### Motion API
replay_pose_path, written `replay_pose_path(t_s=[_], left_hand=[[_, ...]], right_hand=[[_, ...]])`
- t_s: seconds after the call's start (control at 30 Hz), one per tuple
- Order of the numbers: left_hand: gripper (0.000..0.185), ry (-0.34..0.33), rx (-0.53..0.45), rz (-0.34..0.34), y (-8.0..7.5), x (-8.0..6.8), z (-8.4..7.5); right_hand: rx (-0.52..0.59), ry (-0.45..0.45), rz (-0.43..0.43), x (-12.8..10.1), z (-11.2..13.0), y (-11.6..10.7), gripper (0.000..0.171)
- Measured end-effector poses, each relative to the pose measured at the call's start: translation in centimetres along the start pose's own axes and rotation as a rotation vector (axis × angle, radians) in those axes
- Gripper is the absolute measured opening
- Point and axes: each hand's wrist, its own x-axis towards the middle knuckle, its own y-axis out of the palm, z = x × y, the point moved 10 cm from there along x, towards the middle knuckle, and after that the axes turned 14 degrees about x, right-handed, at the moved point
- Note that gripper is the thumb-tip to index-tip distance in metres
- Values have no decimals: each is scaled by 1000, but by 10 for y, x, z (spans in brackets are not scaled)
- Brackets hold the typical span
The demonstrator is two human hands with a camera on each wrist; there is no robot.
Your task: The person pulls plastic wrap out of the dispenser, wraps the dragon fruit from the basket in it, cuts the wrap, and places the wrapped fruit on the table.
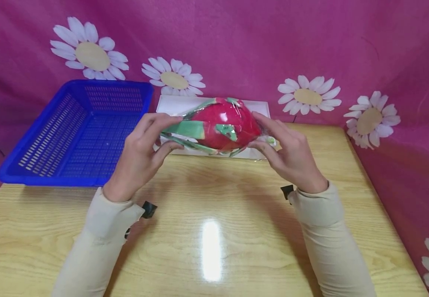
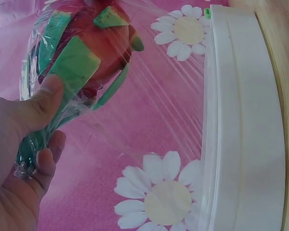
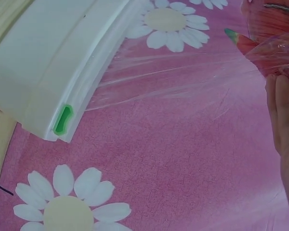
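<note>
A red dragon fruit (image 1: 219, 123) with green scales, wrapped in clear cling film, is held above the wooden table (image 1: 214, 231) between both hands. My left hand (image 1: 145, 144) grips its left end, thumb pressed on a green scale (image 2: 74, 67). My right hand (image 1: 284, 150) holds the right end with its fingers (image 3: 279, 110) against the film. A sheet of cling film (image 3: 183, 82) stretches from the fruit (image 2: 94, 45) back to the white film dispenser box (image 1: 173, 105) lying behind it on the table.
A blue plastic basket (image 1: 77, 132) stands at the table's back left. The dispenser box (image 2: 241, 125) has a small green slider (image 3: 63, 119) at one end. Pink cloth with white daisies (image 1: 307, 97) hangs behind and right of the table.
</note>
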Motion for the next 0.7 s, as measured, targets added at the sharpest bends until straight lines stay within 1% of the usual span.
replay_pose_path(t_s=[0.2, 0.33, 0.5, 0.57, 0.7], left_hand=[[48, -3, -10, -53, -3, 1, -1], [49, -7, -29, -100, -8, 2, -1], [50, -30, -79, -164, -12, 2, -1], [50, -38, -108, -194, -15, 2, -1], [48, -41, -139, -236, -19, 2, -2]], right_hand=[[15, -8, -31, 0, 2, -6, 66], [15, -12, -37, 2, 4, -7, 65], [42, -18, -75, 3, 8, -8, 65], [56, -17, -104, 3, 9, -9, 65], [77, -17, -139, 2, 10, -11, 66]])
